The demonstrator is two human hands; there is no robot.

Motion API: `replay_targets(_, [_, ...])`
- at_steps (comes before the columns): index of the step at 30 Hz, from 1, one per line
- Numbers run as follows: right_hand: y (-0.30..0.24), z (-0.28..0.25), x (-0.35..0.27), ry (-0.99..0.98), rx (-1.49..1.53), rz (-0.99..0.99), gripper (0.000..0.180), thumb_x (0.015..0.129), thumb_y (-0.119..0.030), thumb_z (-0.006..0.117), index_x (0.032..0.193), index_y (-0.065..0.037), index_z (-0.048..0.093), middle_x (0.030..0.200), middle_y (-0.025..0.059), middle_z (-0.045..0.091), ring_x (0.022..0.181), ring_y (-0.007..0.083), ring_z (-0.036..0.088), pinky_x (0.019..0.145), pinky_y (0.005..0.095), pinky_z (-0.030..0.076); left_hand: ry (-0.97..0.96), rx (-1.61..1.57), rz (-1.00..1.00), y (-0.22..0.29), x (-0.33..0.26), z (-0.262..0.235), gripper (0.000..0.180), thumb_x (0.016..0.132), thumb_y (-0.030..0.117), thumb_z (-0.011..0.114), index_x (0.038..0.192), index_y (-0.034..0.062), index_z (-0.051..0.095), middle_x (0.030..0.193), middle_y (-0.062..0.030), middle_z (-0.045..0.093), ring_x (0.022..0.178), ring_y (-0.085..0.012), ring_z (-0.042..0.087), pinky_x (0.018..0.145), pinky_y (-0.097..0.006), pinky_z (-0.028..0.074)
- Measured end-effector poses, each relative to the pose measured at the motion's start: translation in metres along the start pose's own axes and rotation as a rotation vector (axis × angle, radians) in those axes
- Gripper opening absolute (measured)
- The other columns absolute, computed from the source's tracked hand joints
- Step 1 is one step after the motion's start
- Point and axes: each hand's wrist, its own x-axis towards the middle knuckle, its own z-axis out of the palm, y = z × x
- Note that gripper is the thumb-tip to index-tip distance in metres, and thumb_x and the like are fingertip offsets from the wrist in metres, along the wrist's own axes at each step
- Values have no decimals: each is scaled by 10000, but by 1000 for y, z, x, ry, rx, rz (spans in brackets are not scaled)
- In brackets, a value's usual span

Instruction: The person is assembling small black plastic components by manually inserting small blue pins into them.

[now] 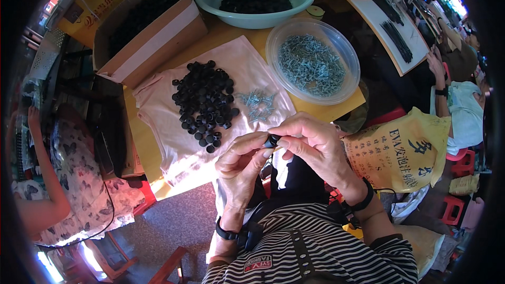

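Note:
In front of my chest, a small black cap (pixel 272 140) is pinched between my two hands. My left hand (pixel 241 165) grips it with thumb and fingertips, and my right hand (pixel 310 144) closes on it from the other side. Whether a screw sits in the cap is hidden by my fingers. Beyond my left hand, a pile of black caps (pixel 204 100) lies on a pale pink cloth (pixel 168 81). Beside that pile is a small heap of silvery screws (pixel 256 105).
A cardboard box (pixel 158 42) of black pieces stands far left. Behind are a teal basin (pixel 210 8) of black caps and a clear round tub (pixel 353 63) of screws. A yellow sack (pixel 405 152) is at right. Other people sit at both sides.

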Motion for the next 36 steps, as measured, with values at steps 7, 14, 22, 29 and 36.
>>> replay_targets(7, [-2, -3, 7, -16, -400, -340, 292, 815, 44, 631, 1105, 12, 611, 941, 97, 591, 759, 142, 611, 619, 229, 531, 49, -10, -39, 0, 3, 3, 246, 802, -90, 656, 1037, -21, 643, 1091, -140, 622, 1002, -186, 607, 888, -302, 507])
replay_targets(14, [4, 4, 6, 33, -442, -387, 434, 708, 73, 697, 1119, -2, 582, 896, 87, 560, 734, 171, 600, 605, 282, 533, 123, -164, -107, 2, 1, 14, 239, 789, -100, 663, 1015, -22, 656, 1070, -136, 645, 964, -184, 626, 891, -309, 511])
replay_targets(22, [16, 5, 11, 101, -597, -547, 411, 648, 68, 727, 1036, -2, 610, 863, 81, 561, 753, 222, 590, 631, 310, 501, 192, -220, -150, -3, -2, 15, 233, 777, -99, 674, 993, -10, 673, 1064, -144, 655, 965, -188, 626, 896, -318, 507])
replay_targets(29, [11, 0, 15, 47, -587, -565, 391, 648, 68, 725, 1018, -6, 626, 841, 71, 563, 742, 213, 588, 620, 310, 496, 197, -362, -132, -10, -1, 17, 211, 781, -90, 672, 974, -4, 676, 1060, -142, 657, 963, -184, 626, 881, -306, 513])
replay_targets(36, [11, -1, 24, 16, -613, -569, 359, 654, 43, 728, 995, -5, 628, 819, 69, 559, 715, 214, 589, 601, 310, 494, 233, -469, -208, -13, 1, 14, 189, 799, -66, 667, 978, -7, 665, 1019, -112, 661, 944, -164, 619, 865, -301, 520])
